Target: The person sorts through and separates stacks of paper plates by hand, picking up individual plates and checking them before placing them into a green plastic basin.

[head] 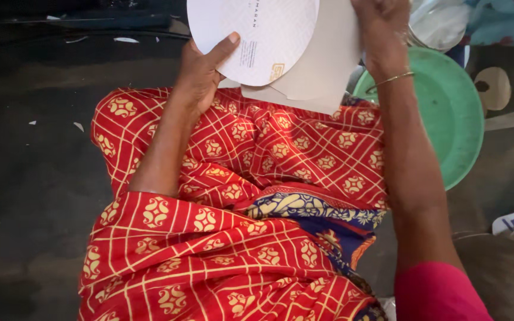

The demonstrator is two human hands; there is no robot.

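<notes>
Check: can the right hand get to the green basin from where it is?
Probably yes. The right hand grips the top edge of the white card sheets, and the green basin sits just beside that forearm with nothing between. It would have to let go of the sheets first, though.

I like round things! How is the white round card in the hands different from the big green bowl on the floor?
The white round paper card is flat and thin; the green plastic bowl is deep with a rim. The card is held up by the left hand and right hand; the bowl rests on the floor, untouched. The card has small print; the bowl is plain. Both are round.
</notes>
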